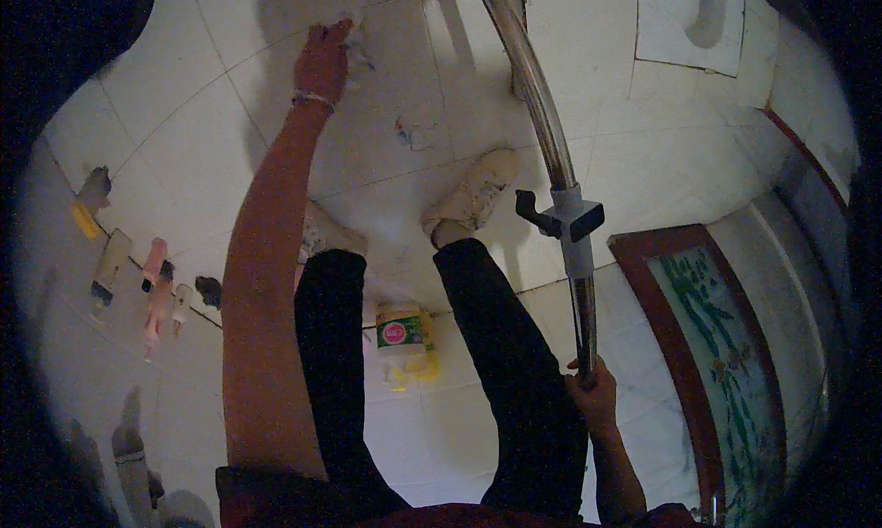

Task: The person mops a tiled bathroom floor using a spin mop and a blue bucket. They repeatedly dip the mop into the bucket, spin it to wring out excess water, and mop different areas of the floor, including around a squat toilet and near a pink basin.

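My left hand (322,61), with a band at its wrist, reaches to the upper left over the tiled floor. Its fingertips meet a pale, blurred thing (355,45), perhaps wet film or plastic; whether they grip it I cannot tell. At the lower right my right hand (594,393) is closed around a metal pole (584,321). The pole runs up past a grey clamp with a black lever (577,218) and on to the top edge. Small colourful scraps (406,134) lie on the floor between my left hand and my shoe (475,190).
Several bottles, one of them pink (157,287), stand along the left wall. A green and yellow package (401,331) is between my legs. At right are a red-framed panel with painted green plants (703,335) and a pale square floor plate (689,25).
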`<state>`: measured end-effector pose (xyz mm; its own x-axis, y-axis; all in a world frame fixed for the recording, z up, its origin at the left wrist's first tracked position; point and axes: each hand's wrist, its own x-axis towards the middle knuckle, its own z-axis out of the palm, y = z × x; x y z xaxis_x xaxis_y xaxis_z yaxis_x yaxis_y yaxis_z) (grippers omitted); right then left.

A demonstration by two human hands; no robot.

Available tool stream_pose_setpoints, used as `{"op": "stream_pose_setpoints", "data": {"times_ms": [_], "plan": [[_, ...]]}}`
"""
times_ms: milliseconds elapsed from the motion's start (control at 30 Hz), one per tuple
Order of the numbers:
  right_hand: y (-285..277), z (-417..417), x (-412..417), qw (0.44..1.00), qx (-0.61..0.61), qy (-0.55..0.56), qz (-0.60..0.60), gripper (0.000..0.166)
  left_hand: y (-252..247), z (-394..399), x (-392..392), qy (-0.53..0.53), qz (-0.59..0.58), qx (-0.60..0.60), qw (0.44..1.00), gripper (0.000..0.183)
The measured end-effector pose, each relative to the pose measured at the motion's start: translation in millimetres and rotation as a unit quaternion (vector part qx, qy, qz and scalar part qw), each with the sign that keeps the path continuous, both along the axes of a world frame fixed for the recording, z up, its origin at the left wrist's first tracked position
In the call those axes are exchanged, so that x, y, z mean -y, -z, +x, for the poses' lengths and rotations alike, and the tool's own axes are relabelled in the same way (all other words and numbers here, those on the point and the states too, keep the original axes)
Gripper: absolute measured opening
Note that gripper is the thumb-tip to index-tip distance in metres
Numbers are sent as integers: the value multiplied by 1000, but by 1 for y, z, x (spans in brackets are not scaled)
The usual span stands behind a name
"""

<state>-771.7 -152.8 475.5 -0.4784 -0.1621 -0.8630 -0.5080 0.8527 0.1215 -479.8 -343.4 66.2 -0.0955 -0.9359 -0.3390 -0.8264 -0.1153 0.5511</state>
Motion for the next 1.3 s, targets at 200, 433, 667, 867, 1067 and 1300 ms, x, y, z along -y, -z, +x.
{"op": "stream_pose_setpoints", "data": {"times_ms": [200, 433, 667, 867, 1067, 1300], "plan": [[1, -3, 3, 1000, 3, -5, 22, 17, 23, -30, -110, 205, -39, -29, 978, 49], [0, 9, 9, 998, -23, -56, 36, 18, -22, -43, -164, 178, 91, 88, 976, 31], [3, 3, 1, 999, -6, -32, 16, 20, 16, -86, -239, 53, 99, 155, 982, 26], [2, -2, -5, 1000, 10, -8, -1, 17, 9, -147, -156, -129, 34, 16, 991, 30], [1, 3, 0, 1000, -3, 22, 9, 17, 12, -105, -134, -132, -78, -56, 987, 35], [3, 3, 5, 1000, -10, 2, 27, 17, 13, -51, -86, 17, -49, -50, 997, 41]]}}
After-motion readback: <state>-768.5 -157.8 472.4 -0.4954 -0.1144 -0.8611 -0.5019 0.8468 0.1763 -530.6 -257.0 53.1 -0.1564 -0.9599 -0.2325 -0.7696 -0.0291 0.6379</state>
